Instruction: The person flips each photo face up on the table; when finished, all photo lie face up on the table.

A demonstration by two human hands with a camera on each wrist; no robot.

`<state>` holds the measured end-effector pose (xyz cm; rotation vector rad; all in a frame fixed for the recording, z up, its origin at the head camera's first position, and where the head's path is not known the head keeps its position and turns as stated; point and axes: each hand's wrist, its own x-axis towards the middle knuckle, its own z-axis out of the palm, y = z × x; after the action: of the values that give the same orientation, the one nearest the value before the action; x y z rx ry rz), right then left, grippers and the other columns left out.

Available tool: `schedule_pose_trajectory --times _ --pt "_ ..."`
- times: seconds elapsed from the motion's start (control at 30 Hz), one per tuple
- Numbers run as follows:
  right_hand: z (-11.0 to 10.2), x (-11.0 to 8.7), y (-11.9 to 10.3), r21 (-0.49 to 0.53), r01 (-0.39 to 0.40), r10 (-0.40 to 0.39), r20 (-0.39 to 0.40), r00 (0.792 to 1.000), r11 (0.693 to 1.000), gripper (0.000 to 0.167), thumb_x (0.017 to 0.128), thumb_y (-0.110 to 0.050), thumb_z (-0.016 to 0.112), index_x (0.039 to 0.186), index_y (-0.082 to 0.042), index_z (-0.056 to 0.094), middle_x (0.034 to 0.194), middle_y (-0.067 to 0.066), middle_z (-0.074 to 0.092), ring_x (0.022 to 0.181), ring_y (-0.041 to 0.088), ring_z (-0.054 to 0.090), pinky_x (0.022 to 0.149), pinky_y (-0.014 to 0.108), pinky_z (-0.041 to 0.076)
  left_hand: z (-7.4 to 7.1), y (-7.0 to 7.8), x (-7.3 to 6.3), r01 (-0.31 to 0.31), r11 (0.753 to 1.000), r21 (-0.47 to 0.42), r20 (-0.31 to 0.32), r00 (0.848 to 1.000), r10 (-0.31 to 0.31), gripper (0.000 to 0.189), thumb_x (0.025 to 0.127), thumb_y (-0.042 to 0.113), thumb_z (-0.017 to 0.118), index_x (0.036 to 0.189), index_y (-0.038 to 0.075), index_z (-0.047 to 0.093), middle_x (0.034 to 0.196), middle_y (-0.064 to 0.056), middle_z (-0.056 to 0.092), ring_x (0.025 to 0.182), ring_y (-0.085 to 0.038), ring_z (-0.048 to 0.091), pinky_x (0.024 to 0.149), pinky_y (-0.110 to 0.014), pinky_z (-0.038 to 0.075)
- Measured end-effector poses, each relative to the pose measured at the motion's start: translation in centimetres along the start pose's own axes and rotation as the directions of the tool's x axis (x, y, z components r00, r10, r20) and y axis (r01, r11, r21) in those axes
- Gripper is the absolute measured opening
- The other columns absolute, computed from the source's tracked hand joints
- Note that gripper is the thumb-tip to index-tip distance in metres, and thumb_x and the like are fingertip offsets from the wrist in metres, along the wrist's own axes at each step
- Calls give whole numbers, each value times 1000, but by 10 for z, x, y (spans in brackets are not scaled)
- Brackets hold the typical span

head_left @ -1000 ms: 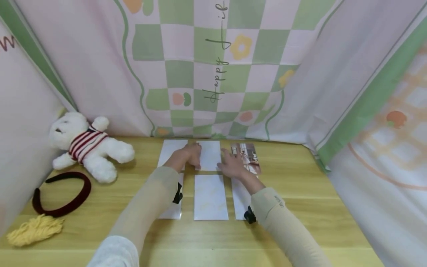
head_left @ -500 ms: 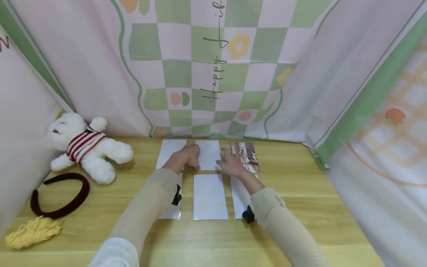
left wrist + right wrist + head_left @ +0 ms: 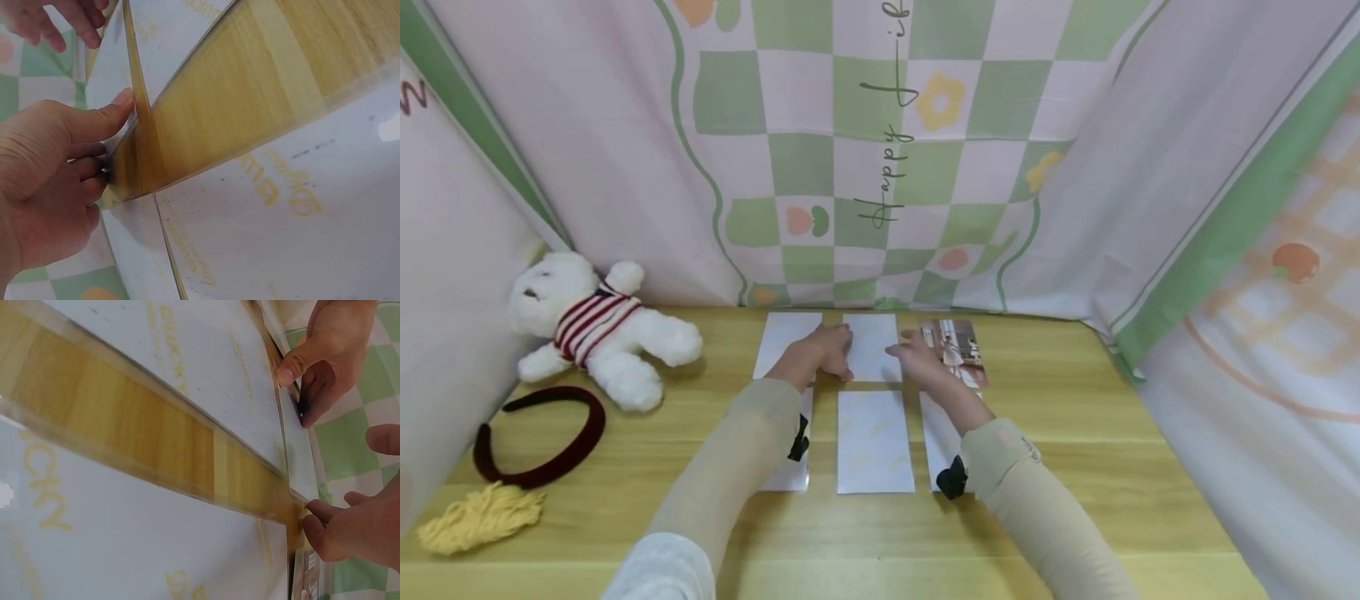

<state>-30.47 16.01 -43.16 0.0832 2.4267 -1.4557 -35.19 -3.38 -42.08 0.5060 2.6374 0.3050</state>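
Photo prints lie on the table in two rows, most with their white, yellow-lettered backs up. In the back row, the middle print [image 3: 874, 346] lies between my hands. My left hand [image 3: 832, 350] is at its left edge; in the left wrist view the thumb [image 3: 103, 122] touches that edge and the other fingers bend down beside it. My right hand [image 3: 927, 365] is at its right side, fingertips [image 3: 315, 509] touching near a corner in the right wrist view, thumb held apart. Right of it lies a picture-side-up print [image 3: 962, 354], partly covered by my right hand.
A white plush bear [image 3: 602, 329] in a striped shirt lies at the left. Nearer stand a dark red headband [image 3: 591, 425] and a bundle of yellow yarn [image 3: 481, 517]. A checkered curtain [image 3: 805, 167] borders the back of the wooden table [image 3: 1075, 483].
My right hand has turned slightly, and a bit more of the picture-side-up print shows. The left hand stays at the middle print's left edge. The prints look unmoved.
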Motion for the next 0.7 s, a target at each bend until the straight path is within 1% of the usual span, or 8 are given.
schedule_pose_trajectory --times 0.07,0.27,0.4,0.57,0.67,0.7 --pt "0 0 -1 26 -5 5 3 1000 1000 70 105 -28 48 163 -1 19 165 29 31 155 47 30 131 61 25 0 0 0 2 1000 -3 -1 1000 -2 85 93 30 78 161 4 35 174 -14 22 161 -41 21 136 -49 19" --pt "2 -2 -3 55 -24 24 11 1000 998 71 105 -29 50 163 -4 19 169 26 24 158 45 25 132 61 23 1 0 1 11 1000 -15 -6 1000 -11 85 93 29 78 161 5 34 175 -13 22 161 -42 21 136 -49 19" --pt "4 -2 -6 79 -39 37 28 999 996 71 105 -30 50 164 -6 19 172 23 17 161 42 18 133 60 19 1 1 1 6 1000 0 -14 1000 -6 83 92 28 79 160 4 37 174 -14 25 160 -41 24 135 -48 20" --pt "2 -4 -10 121 -40 35 42 999 992 70 106 -31 48 165 -8 16 173 22 15 162 42 15 134 59 15 1 1 2 6 1000 16 -18 1000 -6 83 91 30 80 158 4 39 173 -15 26 160 -42 26 135 -48 22" --pt "1 -3 -9 162 -38 32 39 999 986 69 107 -29 48 165 -8 17 173 22 17 161 42 16 134 60 14 1 0 2 8 1000 19 -17 1000 -8 83 91 31 79 158 4 39 174 -14 25 160 -42 25 135 -48 22" --pt "2 -3 -8 171 -36 31 34 999 985 68 106 -29 48 164 -8 18 172 22 20 154 42 31 133 59 18 1 0 2 10 1000 16 -15 1000 -10 83 91 31 80 158 4 40 174 -14 24 160 -42 25 135 -48 22"
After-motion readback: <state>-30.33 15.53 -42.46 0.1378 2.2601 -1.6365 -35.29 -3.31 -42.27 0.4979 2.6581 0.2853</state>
